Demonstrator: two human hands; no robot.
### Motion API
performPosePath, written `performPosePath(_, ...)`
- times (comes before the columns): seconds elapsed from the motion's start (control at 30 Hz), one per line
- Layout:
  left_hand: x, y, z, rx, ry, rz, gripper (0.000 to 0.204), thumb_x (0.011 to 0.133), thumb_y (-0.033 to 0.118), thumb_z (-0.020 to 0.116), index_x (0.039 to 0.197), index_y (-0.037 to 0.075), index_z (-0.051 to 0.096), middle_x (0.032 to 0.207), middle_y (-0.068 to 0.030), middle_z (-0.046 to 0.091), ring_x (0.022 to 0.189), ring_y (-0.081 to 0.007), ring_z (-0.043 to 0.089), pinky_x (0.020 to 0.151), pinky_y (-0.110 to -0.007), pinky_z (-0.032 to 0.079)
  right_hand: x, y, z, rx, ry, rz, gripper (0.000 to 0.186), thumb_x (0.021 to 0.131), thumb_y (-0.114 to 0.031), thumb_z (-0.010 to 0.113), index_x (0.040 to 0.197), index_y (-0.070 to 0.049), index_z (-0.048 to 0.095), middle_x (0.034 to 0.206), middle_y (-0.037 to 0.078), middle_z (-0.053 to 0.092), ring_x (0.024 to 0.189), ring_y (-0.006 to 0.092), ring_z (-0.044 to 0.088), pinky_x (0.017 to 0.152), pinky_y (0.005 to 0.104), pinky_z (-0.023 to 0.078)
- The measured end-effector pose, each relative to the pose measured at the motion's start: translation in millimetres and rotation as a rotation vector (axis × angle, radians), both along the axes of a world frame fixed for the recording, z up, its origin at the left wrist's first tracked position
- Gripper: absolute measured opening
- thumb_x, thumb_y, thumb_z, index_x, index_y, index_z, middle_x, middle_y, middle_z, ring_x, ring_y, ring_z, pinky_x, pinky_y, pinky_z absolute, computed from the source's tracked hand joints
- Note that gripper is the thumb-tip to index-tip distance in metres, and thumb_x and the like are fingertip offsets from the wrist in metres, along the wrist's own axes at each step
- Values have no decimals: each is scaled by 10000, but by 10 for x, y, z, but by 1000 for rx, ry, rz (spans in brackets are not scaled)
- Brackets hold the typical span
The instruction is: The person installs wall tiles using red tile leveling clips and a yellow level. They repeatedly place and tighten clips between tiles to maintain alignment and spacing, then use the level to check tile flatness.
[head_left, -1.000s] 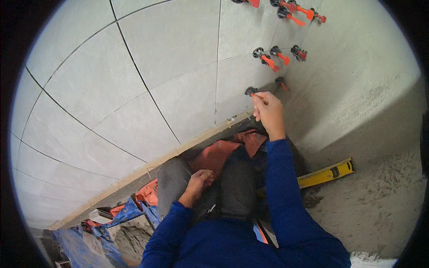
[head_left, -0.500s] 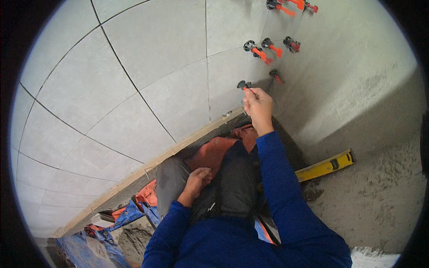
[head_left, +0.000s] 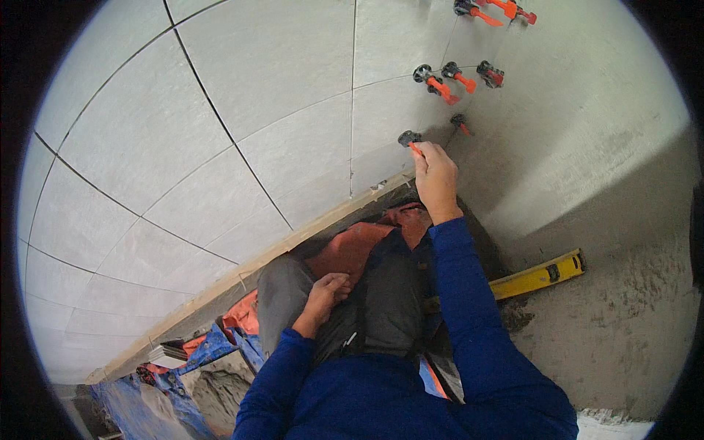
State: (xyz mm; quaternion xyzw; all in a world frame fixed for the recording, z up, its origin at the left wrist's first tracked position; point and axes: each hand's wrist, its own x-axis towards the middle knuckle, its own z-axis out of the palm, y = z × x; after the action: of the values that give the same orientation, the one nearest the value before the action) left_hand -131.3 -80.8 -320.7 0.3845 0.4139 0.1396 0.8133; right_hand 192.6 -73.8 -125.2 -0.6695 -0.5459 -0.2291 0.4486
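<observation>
My right hand (head_left: 435,180) is closed on the red handle of a black tile-leveling knob (head_left: 409,138) low on the grey tiled wall (head_left: 286,117). Above and right of it, several similar levelers (head_left: 460,77) with red handles sit along the joints near the corner. My left hand (head_left: 328,292) rests by my left thigh with its fingers curled; whether anything is inside them is hidden.
A pale batten (head_left: 308,227) runs along the wall's foot. A yellow level (head_left: 535,274) lies right of my knees, near the rough plastered wall (head_left: 587,147). Red sheeting (head_left: 345,249), blue sheeting (head_left: 132,403) and stacked tiles (head_left: 167,355) lie below the batten.
My right hand stays on the same leveler, its grip and wrist angle slightly changed. The view shifted a little and back. My left hand is nearly still.
</observation>
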Motion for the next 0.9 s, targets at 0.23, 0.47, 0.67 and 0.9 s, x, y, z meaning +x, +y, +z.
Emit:
performPosePath(0.23, 23, -8, -8, 13, 19, -6, 287, 1034, 233, 598, 1223, 22, 643, 1061, -50, 685, 931, -161, 640, 835, -305, 527, -200, 15, 109, 58, 1071, 296, 194, 1016, -164, 639, 1150, -23, 643, 904, 80, 691, 632, 161, 678, 543, 292, 565)
performPosePath(0.47, 24, 8, -46, -17, 2, -13, 262, 1040, 212, 587, 1216, 28, 647, 1037, -46, 681, 906, -160, 641, 810, -300, 530, -157, 83, 106, 161, 1320, 362, 255, 957, -121, 697, 1156, 19, 622, 866, 97, 671, 621, 140, 634, 510, 258, 476)
performPosePath(0.67, 26, -3, 57, 2, 8, 0, 259, 1039, 215, 590, 1207, 27, 650, 1033, -47, 681, 909, -160, 643, 812, -303, 533, -144, 118, 85, 142, 1341, 346, 257, 920, -83, 725, 1130, 32, 632, 831, 66, 648, 621, 124, 598, 502, 259, 437)
performPosePath(0.9, 9, 0, 57, 41, 24, -27, 267, 1035, 221, 592, 1219, 35, 645, 1033, -48, 683, 905, -166, 652, 795, -310, 547, -38, 29, 176, 14, 1318, 360, 180, 923, -117, 692, 1036, 13, 641, 788, 54, 636, 574, 115, 565, 469, 259, 401)
